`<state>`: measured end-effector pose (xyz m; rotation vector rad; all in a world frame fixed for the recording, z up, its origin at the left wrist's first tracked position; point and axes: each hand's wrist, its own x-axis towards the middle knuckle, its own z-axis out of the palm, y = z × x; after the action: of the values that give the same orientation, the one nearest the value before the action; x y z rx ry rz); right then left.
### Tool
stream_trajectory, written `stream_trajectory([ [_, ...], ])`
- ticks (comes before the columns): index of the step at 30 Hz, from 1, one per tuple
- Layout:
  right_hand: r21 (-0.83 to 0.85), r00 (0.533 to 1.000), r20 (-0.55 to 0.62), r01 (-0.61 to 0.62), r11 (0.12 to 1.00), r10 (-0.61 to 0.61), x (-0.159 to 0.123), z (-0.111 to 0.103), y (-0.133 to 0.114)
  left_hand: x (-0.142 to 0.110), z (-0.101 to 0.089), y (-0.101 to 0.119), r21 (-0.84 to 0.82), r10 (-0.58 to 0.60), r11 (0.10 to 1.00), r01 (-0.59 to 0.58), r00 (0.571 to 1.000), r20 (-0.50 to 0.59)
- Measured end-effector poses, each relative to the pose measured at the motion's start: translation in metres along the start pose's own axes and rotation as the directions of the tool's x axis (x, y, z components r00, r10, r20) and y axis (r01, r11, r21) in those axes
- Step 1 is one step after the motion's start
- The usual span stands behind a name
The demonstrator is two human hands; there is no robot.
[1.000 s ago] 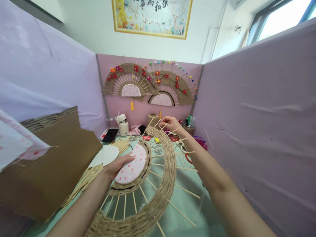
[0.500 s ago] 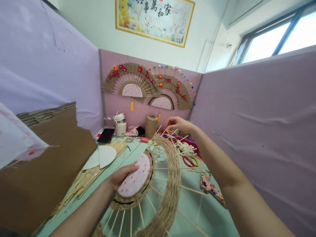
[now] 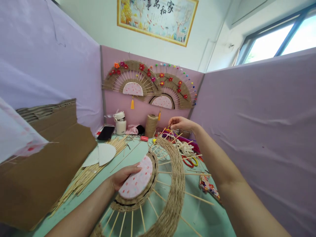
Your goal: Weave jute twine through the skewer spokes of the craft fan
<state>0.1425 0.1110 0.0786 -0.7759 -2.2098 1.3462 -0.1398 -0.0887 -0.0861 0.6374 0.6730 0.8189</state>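
Note:
My left hand (image 3: 125, 176) grips a half-round fan by its polka-dot centre panel (image 3: 138, 179), with the thumb lying on top of the fabric. Around that panel run a narrow inner band of twine with a dark stripe and a wide outer twine band (image 3: 177, 177). Thin bamboo sticks (image 3: 198, 198) pass through both bands and stick out beyond the rim. Above the fan's far end, close to the stick tips, my right hand (image 3: 182, 123) has its fingers pinched together. Whatever they hold is too small to make out.
A cone of twine (image 3: 151, 125), a white bottle (image 3: 120, 123) and a phone (image 3: 106, 133) stand or lie at the back. Bamboo sticks (image 3: 85, 179) and cardboard (image 3: 49, 171) are on the left. Scissors (image 3: 188, 161) and a floral case (image 3: 209, 188) lie right. Finished fans (image 3: 172, 79) hang behind.
The fan has turned and shifted slightly to the right in my left hand's grip. My right hand stays above the far stick tips, its fingers now lower and more closely pinched.

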Motion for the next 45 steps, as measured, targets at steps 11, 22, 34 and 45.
stream_trajectory([
  [11, 0.453, 1.0, 0.013, -0.013, 0.892, 0.008, 0.01, 0.035, 0.053, 0.0, -0.001, 0.001, -0.004, 0.017, 1.0, -0.017, 0.999, 0.033],
  [22, 0.269, 0.958, 0.223, -0.236, 0.934, 0.178, 0.02, 0.056, 0.042, -0.002, 0.002, -0.003, 0.004, -0.03, 1.0, 0.03, 0.999, 0.044],
  [34, -0.221, 0.891, 0.379, -0.175, 0.96, 0.249, 0.057, 0.023, 0.019, 0.003, 0.007, -0.011, 0.033, -0.106, 0.994, 0.105, 0.992, 0.063],
  [45, -0.574, 0.994, 0.092, 0.107, 0.811, -0.066, 0.003, 0.023, -0.02, 0.0, 0.002, -0.002, -0.011, -0.036, 0.999, 0.036, 0.999, 0.039],
])
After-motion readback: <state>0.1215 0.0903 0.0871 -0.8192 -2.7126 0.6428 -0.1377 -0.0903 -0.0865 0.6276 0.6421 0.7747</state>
